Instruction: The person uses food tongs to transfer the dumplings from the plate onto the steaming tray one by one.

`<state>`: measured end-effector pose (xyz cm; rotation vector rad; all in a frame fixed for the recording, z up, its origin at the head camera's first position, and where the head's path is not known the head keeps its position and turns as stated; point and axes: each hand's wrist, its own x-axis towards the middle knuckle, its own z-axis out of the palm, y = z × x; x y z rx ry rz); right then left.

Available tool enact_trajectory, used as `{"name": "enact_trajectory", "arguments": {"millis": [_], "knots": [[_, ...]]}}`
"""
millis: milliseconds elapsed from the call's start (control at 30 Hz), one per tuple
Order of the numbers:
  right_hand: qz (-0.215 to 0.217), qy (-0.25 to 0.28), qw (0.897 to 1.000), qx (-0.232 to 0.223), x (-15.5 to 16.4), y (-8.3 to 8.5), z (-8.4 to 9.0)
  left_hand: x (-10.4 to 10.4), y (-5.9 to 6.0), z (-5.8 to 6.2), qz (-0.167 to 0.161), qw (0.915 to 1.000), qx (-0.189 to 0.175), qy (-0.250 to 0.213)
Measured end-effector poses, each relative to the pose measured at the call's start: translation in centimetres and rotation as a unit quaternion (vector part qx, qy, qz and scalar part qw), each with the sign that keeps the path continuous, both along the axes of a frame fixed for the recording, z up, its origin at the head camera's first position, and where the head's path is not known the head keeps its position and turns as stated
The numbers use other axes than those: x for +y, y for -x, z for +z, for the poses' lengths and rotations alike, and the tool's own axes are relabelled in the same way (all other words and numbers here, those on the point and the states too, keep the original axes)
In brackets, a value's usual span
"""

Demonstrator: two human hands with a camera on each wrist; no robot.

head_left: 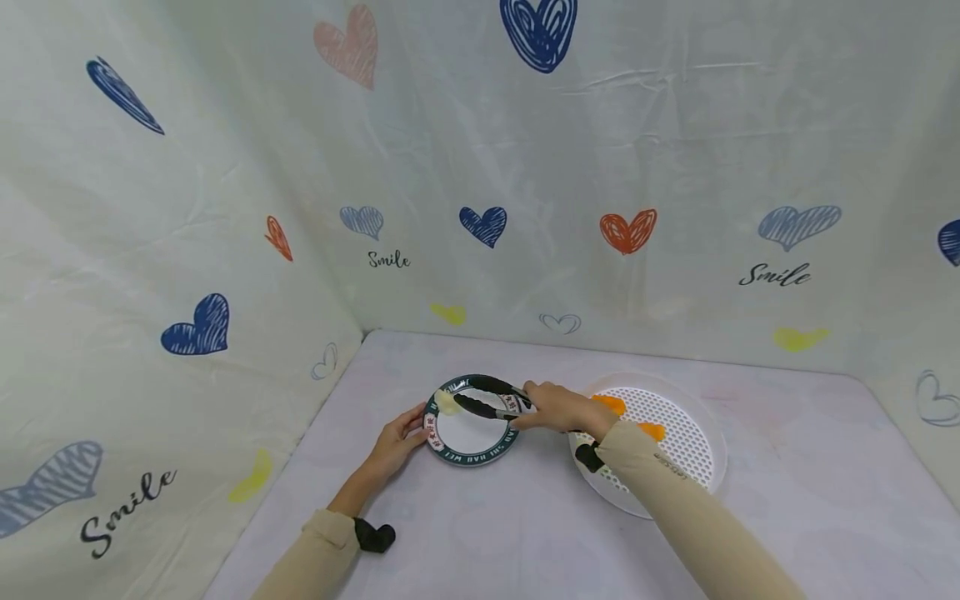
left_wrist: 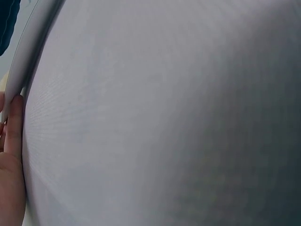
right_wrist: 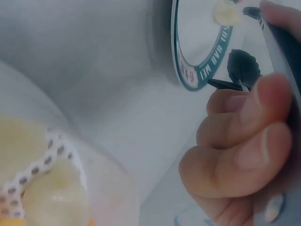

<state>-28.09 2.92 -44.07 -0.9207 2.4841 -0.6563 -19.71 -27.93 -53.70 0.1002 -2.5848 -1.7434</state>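
Observation:
My left hand (head_left: 396,450) holds the left rim of a round white plate (head_left: 471,433) with a dark green lettered border, thumb and fingers at its edge. A pale yellowish piece (head_left: 447,402) lies on the plate's upper left; in the right wrist view this piece (right_wrist: 226,13) looks round. My right hand (head_left: 557,407) grips black-tipped tongs (head_left: 480,407), fingers curled round the handles in the right wrist view. The tongs' two tips are spread apart over the plate, the lower one close beside the pale piece. Whether it touches cannot be told.
To the right, partly under my right forearm, stands a round white perforated tray (head_left: 708,417). Orange pieces (head_left: 609,405) lie in it, and the right wrist view shows pale pieces (right_wrist: 56,197) there too. A curtain printed with hearts (head_left: 483,227) hangs behind the white table (head_left: 480,533).

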Motion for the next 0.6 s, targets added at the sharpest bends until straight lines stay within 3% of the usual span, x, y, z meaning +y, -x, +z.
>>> {"name": "enact_trajectory", "arguments": {"millis": [167,400,500,600], "knots": [[-0.012,0.010,0.999,-0.029,-1.0,-0.1,-0.4,0.3,-0.1,0.5,-0.011,0.9998,0.015,-0.009],[-0.015,0.009,0.999,-0.039,-2.1,0.0,-1.2,1.1,-1.5,3.6,-0.032,0.9993,0.007,-0.016],[-0.017,0.004,0.999,-0.043,-2.5,0.2,-1.5,1.1,-1.5,3.6,-0.030,0.9993,0.005,-0.023],[-0.017,0.000,0.998,-0.055,-2.9,0.3,-1.7,0.9,-1.1,2.5,-0.025,0.9992,0.013,-0.027]]}}
